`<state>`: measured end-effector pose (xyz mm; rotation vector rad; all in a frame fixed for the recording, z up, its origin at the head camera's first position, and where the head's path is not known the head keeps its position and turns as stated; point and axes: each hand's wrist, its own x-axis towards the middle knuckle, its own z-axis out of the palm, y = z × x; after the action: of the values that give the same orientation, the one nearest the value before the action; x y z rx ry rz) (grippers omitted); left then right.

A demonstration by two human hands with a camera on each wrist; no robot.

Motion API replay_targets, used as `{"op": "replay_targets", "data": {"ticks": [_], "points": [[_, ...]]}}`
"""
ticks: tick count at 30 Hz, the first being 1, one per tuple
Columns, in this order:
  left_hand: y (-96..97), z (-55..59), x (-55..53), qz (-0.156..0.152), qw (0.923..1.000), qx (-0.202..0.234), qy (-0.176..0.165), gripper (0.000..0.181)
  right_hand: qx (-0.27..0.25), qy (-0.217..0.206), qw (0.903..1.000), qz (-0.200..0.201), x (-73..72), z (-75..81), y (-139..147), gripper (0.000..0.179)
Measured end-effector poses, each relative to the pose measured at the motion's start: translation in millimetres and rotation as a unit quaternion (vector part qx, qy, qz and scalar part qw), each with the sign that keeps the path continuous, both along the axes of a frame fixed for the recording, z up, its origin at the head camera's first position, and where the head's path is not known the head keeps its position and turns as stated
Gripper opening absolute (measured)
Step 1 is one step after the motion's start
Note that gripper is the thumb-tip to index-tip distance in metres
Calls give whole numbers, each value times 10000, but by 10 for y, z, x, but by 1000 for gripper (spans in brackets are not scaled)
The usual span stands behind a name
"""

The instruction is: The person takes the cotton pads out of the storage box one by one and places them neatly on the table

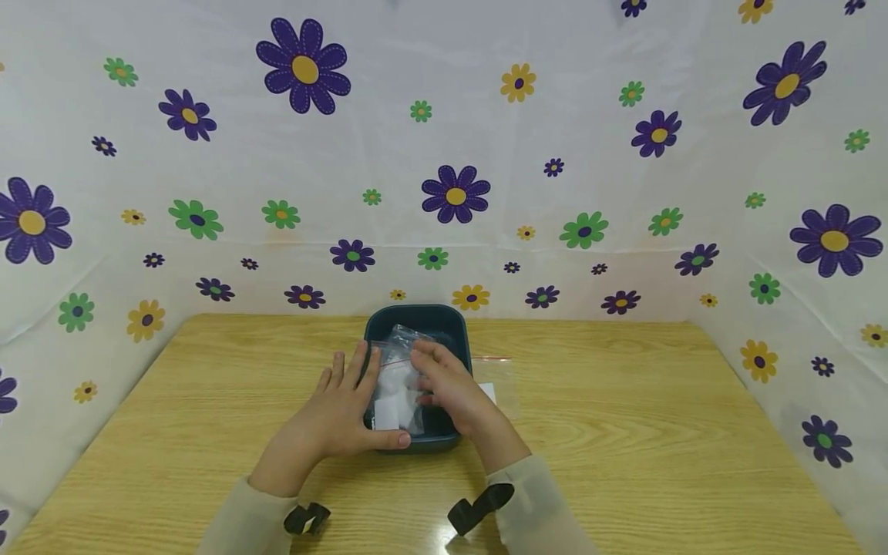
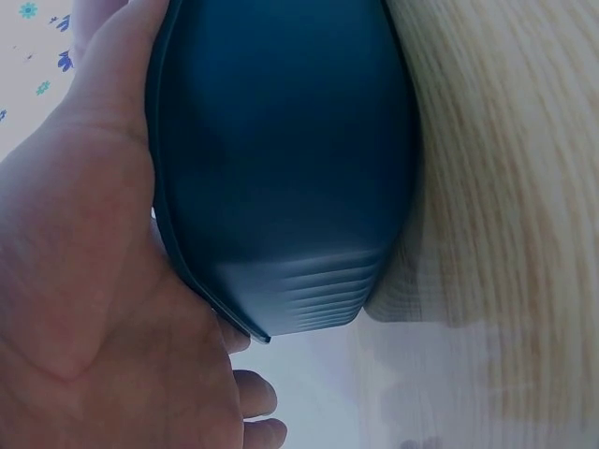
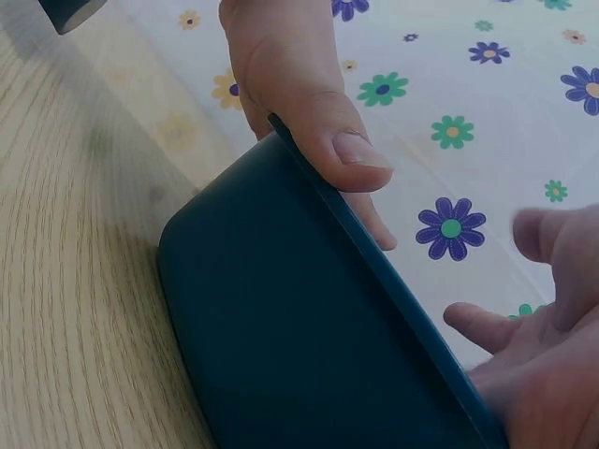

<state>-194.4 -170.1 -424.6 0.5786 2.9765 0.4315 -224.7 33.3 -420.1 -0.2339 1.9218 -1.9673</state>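
Note:
A dark teal plastic bin (image 1: pixel 454 324) stands on the wooden table, with clear zip bags (image 1: pixel 398 378) lying inside it, one showing a white label. My left hand (image 1: pixel 336 412) rests on the bin's left side, fingers spread and fairly straight, its thumb over the front rim. In the left wrist view, the palm lies along the rim of the bin (image 2: pixel 290 140). My right hand (image 1: pixel 451 389) is over the right part of the bin, fingers lightly bent beside the bags. In the right wrist view, those fingers (image 3: pixel 482 325) are spread apart with nothing between them.
Another clear zip bag (image 1: pixel 505 385) with a red seal line and white label lies on the table just right of the bin, partly behind my right hand. A white cloth with printed flowers (image 1: pixel 388 154) hangs behind the wooden table (image 1: pixel 624 432) and at its sides.

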Motion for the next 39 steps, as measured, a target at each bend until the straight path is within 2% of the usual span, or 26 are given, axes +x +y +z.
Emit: {"op": "replay_targets", "data": {"ticks": [4,7,10,13,15,17,21,25,29,31,35,39], "points": [[2,-2,-4,-9,10000,26,12,132,352,308,9988,134,8,-20,-8,63],[1,-8,-7,-9,10000,10,4,132,886,718,9933,174,26,-38,-12,64],[-4,-15,-6,-21,10000,11,-20,133,1586,1194,9799,201,58,-34,-29,55],[-12,-13,5,-14,10000,5,-53,133,2215,1628,9613,167,96,-13,-55,36],[-17,-7,11,0,10000,-8,-54,133,2429,1787,9534,93,121,10,-64,26],[-18,-3,19,-1,10000,-21,-41,133,2500,1891,9496,2,135,28,-50,20],[-8,-11,19,-5,10000,37,-23,132,2266,1968,9536,-235,133,84,59,17],[3,-22,2,8,10000,53,-33,132,1713,1898,9656,-470,120,150,222,15],[23,-23,-11,47,10000,16,-60,133,827,1452,9847,-493,130,186,384,17],[28,-23,-17,50,10000,6,-86,134,435,1157,9909,-542,147,179,470,19],[24,-22,-24,6,9999,55,-93,134,175,765,9929,-895,162,122,653,18],[-3,-23,-19,13,10000,84,-40,134,99,728,9911,-1111,126,125,807,19]]}}
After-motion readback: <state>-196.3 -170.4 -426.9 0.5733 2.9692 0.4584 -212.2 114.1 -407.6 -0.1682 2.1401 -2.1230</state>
